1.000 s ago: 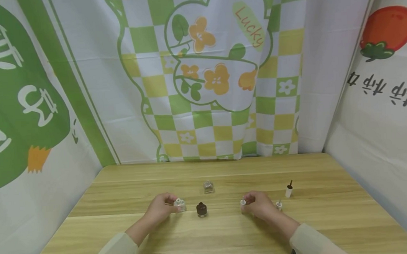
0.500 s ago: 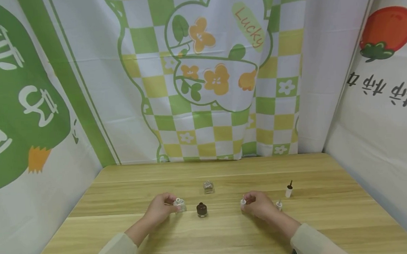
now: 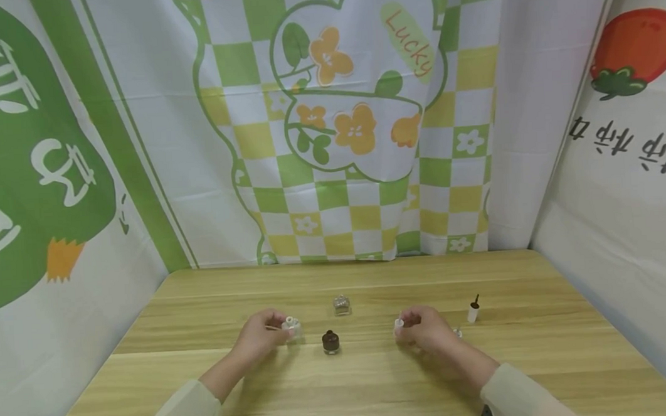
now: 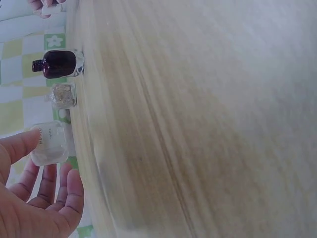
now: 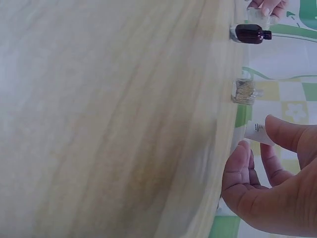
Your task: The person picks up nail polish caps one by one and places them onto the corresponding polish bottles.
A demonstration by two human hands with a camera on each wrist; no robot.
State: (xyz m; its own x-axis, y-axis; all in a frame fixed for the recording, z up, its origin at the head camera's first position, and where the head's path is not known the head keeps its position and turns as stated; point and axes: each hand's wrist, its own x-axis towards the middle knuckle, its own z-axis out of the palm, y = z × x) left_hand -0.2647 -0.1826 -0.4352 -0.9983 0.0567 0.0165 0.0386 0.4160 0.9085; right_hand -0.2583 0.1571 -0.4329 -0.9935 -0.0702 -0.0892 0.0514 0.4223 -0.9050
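Observation:
My left hand (image 3: 260, 332) pinches a clear, whitish nail polish bottle (image 4: 51, 144) by its sides, its uncapped neck pointing up. In the left wrist view the bottle is just off the wood, thumb on its label. My right hand (image 3: 426, 329) holds a white nail polish cap (image 5: 257, 131) between thumb and fingers, its thin brush pointing up. Between the hands stands a dark red nail polish bottle (image 3: 330, 342), uncapped. Behind it is a glittery silver one (image 3: 342, 305).
Beyond my right hand a white cap with a dark brush (image 3: 473, 312) stands upright. Another cap (image 3: 458, 333) is partly hidden behind my right wrist. Patterned cloth (image 3: 345, 220) hangs along the back edge of the wooden table (image 3: 342, 390).
Both hands have risen slightly, the left with the clear bottle and the right with the white cap. The dark red and silver bottles have stayed in place.

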